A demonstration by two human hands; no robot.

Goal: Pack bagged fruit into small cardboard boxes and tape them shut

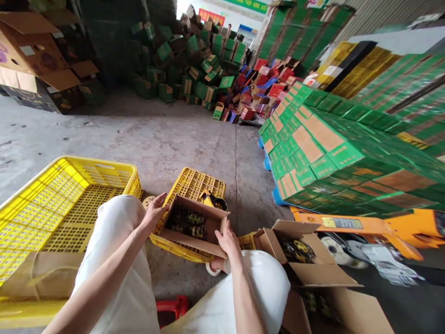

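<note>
Carton (192,241) sits just below the frame's centre between both hands, the left hand (155,214) open with fingers extended at its left side, the right hand (227,239) against its right end, its grip unclear. Even, light pressure should keep it square on the yellow crate (199,180) beneath without crushing the patterned packs (195,230), leaving room for the apparent tape dispenser (208,201) just beyond.

No Lettering Can Be Read

The green banner (247,4) bears pale lettering, too blurred to read; the red banner (212,16), the label (342,223) on the orange pallet jack (375,225) and the green cartons' (321,168) print are illegible.
</note>
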